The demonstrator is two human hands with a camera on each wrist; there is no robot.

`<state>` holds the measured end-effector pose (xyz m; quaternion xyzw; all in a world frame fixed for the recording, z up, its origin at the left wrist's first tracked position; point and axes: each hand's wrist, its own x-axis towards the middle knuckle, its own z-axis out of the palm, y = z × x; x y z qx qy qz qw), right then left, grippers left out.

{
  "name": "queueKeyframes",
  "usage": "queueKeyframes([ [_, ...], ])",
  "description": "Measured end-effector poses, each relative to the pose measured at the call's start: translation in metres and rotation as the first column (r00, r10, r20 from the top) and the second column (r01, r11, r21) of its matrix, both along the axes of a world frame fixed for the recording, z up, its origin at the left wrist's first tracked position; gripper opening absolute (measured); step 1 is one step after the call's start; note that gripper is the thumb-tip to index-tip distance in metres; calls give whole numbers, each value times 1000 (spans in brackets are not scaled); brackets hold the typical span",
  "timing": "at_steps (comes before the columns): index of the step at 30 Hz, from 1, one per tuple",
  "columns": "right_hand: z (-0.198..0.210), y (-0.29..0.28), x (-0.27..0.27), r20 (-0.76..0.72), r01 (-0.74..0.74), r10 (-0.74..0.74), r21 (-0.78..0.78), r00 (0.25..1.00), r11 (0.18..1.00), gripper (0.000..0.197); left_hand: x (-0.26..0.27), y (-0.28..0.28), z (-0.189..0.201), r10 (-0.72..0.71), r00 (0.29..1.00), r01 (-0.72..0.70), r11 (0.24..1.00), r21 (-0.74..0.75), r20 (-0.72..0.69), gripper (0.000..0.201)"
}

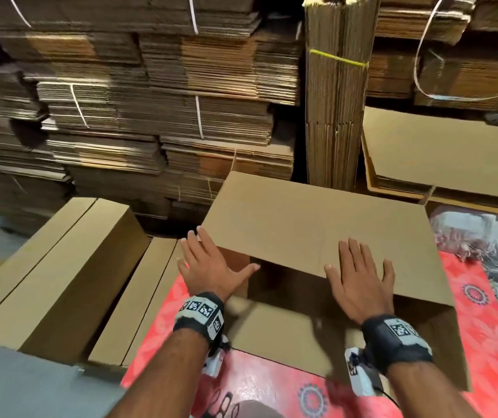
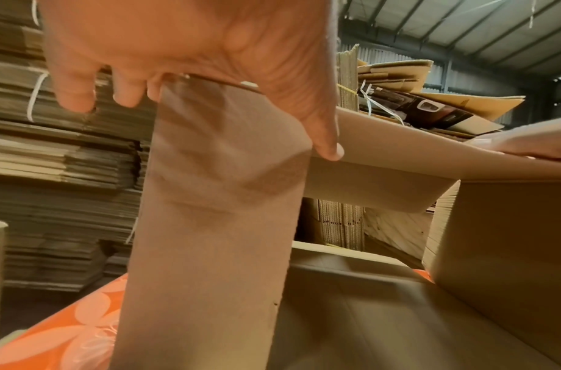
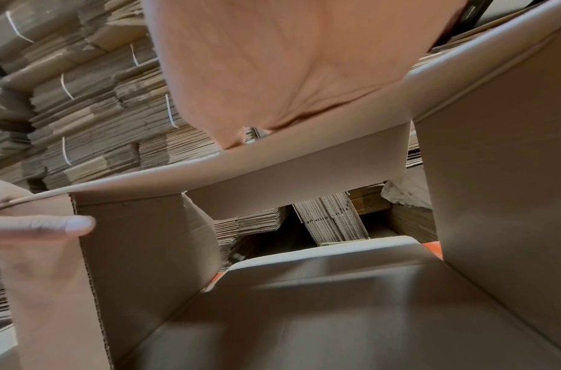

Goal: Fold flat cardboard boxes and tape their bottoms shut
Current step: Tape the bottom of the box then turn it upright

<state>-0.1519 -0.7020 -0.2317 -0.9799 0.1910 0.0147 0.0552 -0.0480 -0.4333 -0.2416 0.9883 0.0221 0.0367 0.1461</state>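
Observation:
A brown cardboard box (image 1: 317, 233) stands opened up on a red patterned mat (image 1: 480, 321), its end facing me. My left hand (image 1: 208, 260) lies flat with straight fingers on the top left corner, over the box's left side panel (image 2: 216, 212); the thumb reaches toward the opening. Flat on the top panel near its front edge rests my right hand (image 1: 359, 276), fingers spread. From the right wrist view I look into the hollow box (image 3: 336, 313), with my right palm (image 3: 288, 62) pressed on the upper panel and the left thumb (image 3: 51, 226) at the left wall.
Two folded boxes (image 1: 61, 279) lie side by side left of the mat. Strapped bundles of flat cardboard (image 1: 151, 116) are stacked high behind. An upright bundle (image 1: 336, 95) stands behind the box. Flat sheets (image 1: 440, 155) and crumpled plastic (image 1: 489, 245) lie at the right.

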Motion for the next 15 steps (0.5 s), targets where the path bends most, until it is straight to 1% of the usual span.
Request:
queueKeyframes([
  [5,-1,-4,0,-7,2,-2,7,1000,1000,77,2,-2,-3,-32,999,35,995,-96,30,141],
  [7,-3,-5,0,-15,0,0,11,1000,1000,77,1,5,-6,-97,994,105,975,-195,48,134],
  [8,-4,-6,0,-15,1,-1,17,1000,1000,78,-1,13,-5,-156,987,162,953,-256,46,133],
  [9,-4,-7,0,-6,4,-3,25,1000,1000,78,-1,25,-7,-236,971,235,919,-317,34,133],
  [10,-4,-9,0,8,6,-6,32,1000,999,79,-2,38,-5,-330,944,314,867,-387,26,133],
  [11,-3,-10,1,25,7,-8,37,1000,999,79,-2,54,-2,-411,912,370,801,-470,18,130],
  [12,-2,-10,1,38,6,-8,45,999,999,79,-3,70,2,-463,886,383,734,-561,0,125],
  [13,-1,-9,2,50,1,-3,51,999,999,79,-4,87,4,-470,882,344,688,-639,-32,117],
  [14,0,-7,2,64,-7,4,53,998,999,78,-6,103,7,-433,899,274,674,-686,-65,107],
  [15,1,-4,2,82,-13,8,55,997,998,78,-6,117,8,-351,931,174,673,-719,-103,95],
])
